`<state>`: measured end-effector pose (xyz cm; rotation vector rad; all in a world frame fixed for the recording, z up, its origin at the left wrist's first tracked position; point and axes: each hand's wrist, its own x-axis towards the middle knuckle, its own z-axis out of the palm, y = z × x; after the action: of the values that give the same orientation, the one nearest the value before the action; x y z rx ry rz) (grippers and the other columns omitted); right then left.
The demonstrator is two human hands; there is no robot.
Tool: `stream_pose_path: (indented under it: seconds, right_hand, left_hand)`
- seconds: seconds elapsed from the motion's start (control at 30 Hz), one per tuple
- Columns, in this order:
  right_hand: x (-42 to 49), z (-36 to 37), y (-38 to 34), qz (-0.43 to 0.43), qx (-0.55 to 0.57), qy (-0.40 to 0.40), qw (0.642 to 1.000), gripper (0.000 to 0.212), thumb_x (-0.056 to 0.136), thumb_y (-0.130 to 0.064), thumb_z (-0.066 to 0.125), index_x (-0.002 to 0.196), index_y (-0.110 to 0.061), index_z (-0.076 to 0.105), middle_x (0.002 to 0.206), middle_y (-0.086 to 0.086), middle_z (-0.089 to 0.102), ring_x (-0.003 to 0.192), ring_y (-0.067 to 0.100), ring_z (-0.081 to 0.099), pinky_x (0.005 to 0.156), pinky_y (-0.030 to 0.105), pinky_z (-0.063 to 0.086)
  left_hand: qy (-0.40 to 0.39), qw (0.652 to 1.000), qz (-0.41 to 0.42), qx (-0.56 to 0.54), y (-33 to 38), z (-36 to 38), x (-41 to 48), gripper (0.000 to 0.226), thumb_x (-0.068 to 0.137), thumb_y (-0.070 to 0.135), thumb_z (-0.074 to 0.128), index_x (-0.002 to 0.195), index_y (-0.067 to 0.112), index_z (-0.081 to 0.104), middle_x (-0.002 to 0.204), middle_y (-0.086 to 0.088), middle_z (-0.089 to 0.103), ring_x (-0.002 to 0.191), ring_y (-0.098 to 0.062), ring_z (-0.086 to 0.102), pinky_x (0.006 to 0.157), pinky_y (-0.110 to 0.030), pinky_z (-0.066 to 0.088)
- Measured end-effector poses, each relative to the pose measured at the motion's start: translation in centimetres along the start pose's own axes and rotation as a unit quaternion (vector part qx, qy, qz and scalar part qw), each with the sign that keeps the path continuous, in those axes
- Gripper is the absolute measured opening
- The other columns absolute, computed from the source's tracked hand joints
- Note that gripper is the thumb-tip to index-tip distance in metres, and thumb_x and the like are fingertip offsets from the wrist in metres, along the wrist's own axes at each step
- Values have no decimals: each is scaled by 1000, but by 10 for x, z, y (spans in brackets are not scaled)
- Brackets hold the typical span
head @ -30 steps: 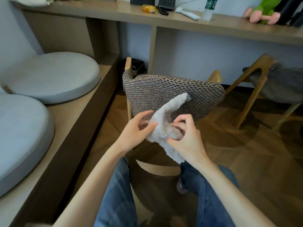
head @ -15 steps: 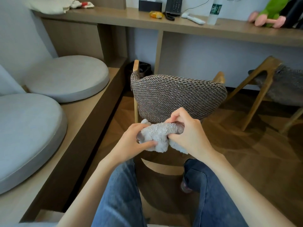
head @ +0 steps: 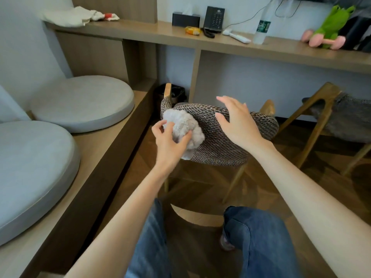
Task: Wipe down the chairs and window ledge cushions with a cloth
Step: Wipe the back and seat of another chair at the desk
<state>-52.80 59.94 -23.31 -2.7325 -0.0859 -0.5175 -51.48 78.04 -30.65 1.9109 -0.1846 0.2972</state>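
Head view, looking down over both forearms. A balled fluffy grey cloth is gripped in the left hand, thumb and fingers curled round it; the cloth is pressed against the left end of the woven chair backrest. The right hand is spread flat, fingers straight, nothing held, over the top edge of the backrest at 3 o'clock from the cloth; whether the palm touches cannot be told. Blue jeans are seen at 6 o'clock. Two round grey cushions are set on the wooden window ledge at 9 o'clock. A second wooden chair stands at 3 o'clock. On the desk at 12 o'clock, a telephone, a water bottle and a green plush toy are noted.
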Motion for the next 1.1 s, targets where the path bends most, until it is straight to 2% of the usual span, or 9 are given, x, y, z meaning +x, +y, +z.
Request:
stream_pose_path:
  seconds: [0.07,0.13,0.23,0.33,0.5,0.67,0.93,1.03,1.1]
  right_hand:
    - [11,6,2,-14,-31,1,999,38,102,-31,38,137,-22,50,134,0,58,122,24,51,106,38,32]
    - [14,11,5,-33,-68,39,996,36,103,-33,35,129,-27,59,122,-4,66,106,24,59,90,36,41]
    - [15,20,11,-62,-95,95,989,35,103,-32,36,123,-29,63,113,-7,70,96,22,62,82,35,40]
    - [16,30,14,-71,-100,142,982,33,102,-31,38,119,-28,66,105,-6,71,90,22,63,79,36,39]
    - [18,40,16,-78,-106,200,971,32,100,-29,40,114,-28,68,96,-6,72,84,22,62,75,35,37]
    - [20,45,18,-80,-108,220,966,32,100,-28,39,113,-29,69,95,-7,72,81,21,62,74,35,37]
    - [20,47,17,-71,-98,230,965,33,100,-29,39,113,-29,69,95,-8,72,82,20,62,77,36,39]
    - [19,46,16,-67,-91,223,968,34,100,-29,38,113,-28,69,95,-7,72,83,20,62,78,37,40]
    - [18,45,15,-63,-89,227,968,33,99,-29,39,112,-28,70,94,-7,72,83,21,62,78,37,40]
  left_hand:
    - [-5,999,-6,-36,4,29,6,39,87,27,68,112,9,43,144,-14,15,134,-21,19,113,-26,22]
    - [-1,998,-26,-55,4,52,9,57,89,27,65,131,7,31,150,-16,4,141,-26,8,117,-32,15]
    - [87,994,15,-66,-7,69,14,62,87,23,68,131,1,31,141,-13,23,134,-27,22,114,-40,25]
    - [145,984,41,-91,-20,73,11,58,82,25,69,126,5,36,124,-2,35,118,-18,41,101,-31,39]
    - [181,976,5,-117,-29,82,9,56,81,24,68,128,12,43,121,0,52,110,-11,52,91,-15,41]
    - [152,982,-49,-100,-50,91,1,54,80,20,70,127,22,45,120,9,55,110,-5,53,94,-26,45]
    - [92,985,-112,-92,-73,96,-3,61,80,15,71,133,15,40,128,-2,53,119,-16,49,102,-44,41]
    - [124,983,-102,-90,-68,89,-5,49,82,13,68,124,20,44,122,0,53,113,-13,50,98,-42,44]
    - [178,975,-63,-120,-51,79,-1,44,83,15,67,117,32,45,116,11,52,108,-5,51,94,-31,45]
